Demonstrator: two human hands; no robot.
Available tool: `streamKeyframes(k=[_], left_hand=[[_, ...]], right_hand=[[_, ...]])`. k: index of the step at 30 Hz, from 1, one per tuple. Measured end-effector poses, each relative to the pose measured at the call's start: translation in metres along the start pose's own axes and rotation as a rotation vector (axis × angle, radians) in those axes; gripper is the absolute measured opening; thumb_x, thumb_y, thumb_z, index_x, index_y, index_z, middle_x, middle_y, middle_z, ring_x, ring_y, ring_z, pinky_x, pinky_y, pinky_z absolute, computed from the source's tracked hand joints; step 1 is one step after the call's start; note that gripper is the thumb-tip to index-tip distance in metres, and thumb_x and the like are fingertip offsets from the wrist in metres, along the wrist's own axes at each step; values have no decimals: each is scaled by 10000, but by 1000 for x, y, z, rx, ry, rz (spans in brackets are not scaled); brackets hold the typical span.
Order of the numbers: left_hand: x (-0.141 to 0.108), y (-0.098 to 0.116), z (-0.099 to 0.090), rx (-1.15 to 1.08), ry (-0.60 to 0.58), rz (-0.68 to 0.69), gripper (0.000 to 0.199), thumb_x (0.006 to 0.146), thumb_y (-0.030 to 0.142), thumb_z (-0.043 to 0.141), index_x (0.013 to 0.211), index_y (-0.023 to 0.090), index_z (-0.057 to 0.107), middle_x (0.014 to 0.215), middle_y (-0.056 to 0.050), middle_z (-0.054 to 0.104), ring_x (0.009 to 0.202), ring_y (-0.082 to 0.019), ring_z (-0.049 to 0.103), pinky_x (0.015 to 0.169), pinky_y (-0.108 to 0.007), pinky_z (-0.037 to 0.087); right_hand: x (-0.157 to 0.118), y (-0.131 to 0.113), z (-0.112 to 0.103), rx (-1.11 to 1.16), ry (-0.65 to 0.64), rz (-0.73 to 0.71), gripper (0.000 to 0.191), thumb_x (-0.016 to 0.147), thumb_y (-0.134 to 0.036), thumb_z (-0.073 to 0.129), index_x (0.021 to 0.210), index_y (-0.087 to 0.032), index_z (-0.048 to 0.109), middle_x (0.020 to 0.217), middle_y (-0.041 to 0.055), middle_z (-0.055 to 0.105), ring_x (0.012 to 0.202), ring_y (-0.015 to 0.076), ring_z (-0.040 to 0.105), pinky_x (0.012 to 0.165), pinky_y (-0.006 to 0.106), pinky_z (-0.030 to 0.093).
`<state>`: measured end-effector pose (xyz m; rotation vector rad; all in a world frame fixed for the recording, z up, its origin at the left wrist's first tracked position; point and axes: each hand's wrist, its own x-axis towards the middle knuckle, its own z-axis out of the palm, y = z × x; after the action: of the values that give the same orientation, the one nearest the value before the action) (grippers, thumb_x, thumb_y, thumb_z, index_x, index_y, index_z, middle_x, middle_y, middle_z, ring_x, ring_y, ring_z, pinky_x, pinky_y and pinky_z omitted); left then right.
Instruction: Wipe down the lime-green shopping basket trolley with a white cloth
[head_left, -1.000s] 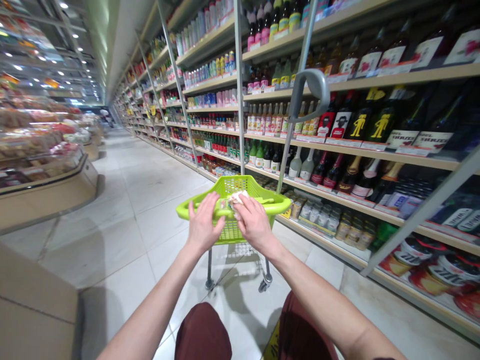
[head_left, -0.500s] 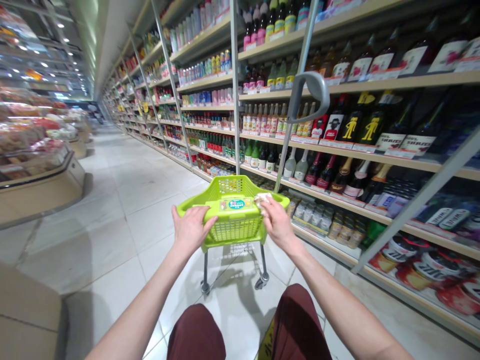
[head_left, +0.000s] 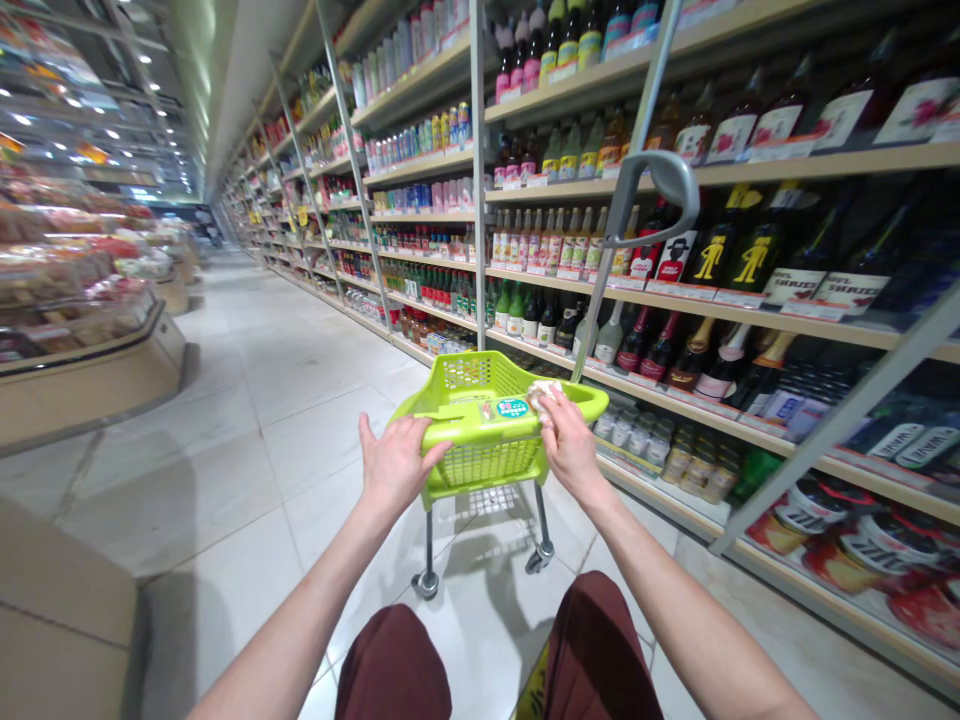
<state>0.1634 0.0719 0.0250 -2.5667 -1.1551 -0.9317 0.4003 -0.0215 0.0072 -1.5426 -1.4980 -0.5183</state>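
A small lime-green shopping cart [head_left: 487, 465] on grey legs with casters stands right in front of my knees. My left hand [head_left: 396, 462] grips the left end of its handle bar, fingers over the top and the thumb in front. In my right hand [head_left: 574, 445] is a crumpled white tissue or cloth [head_left: 541, 398], pressed against the right part of the bar. Between the hands, a sticker with a teal oval [head_left: 513, 408] shows on the bar. From the cart's right side a grey pole rises to a loop-shaped grip [head_left: 664, 185].
Tall shelves [head_left: 555, 280] of bottles and cans run along the right and into the distance. Left of the tiled aisle [head_left: 277, 350] stands a rounded display counter [head_left: 97, 370] with packaged goods. A beige cabinet corner [head_left: 64, 590] is at the lower left.
The cart has shifted to the right and turned slightly, its pole moving with it. Both hands have moved a little right, the right one still with the tissue or cloth on the bar.
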Motion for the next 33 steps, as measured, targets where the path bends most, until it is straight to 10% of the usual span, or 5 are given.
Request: streamKeyframes(k=[6, 20, 33], left_hand=[[7, 26, -3, 2, -9, 3, 375, 748, 514, 473, 908, 211, 626, 879, -89, 674, 879, -260, 588, 1010, -589, 72], [-5, 27, 14, -180, -54, 143, 421, 773, 462, 485, 1136, 248, 497, 1168, -101, 571, 1088, -250, 507, 997, -607, 98], [-3, 72, 24, -207, -24, 68, 539, 741, 484, 510, 1169, 160, 464, 1187, -152, 539, 1090, -269, 485, 1000, -553, 184]], right_hand=[[2, -32, 15, 39, -168, -158, 415, 770, -130, 381, 1169, -155, 489, 1290, 127, 440, 1236, 213, 344, 997, 459, 282], [15, 26, -10, 55, -62, 1, 361, 788, -177, 370, 1108, -186, 538, 1238, 94, 500, 1191, 211, 406, 976, 459, 314], [-10, -36, -13, 205, -134, -107, 379, 770, -147, 381, 1113, -173, 538, 1201, 95, 521, 1138, 189, 451, 960, 390, 362]])
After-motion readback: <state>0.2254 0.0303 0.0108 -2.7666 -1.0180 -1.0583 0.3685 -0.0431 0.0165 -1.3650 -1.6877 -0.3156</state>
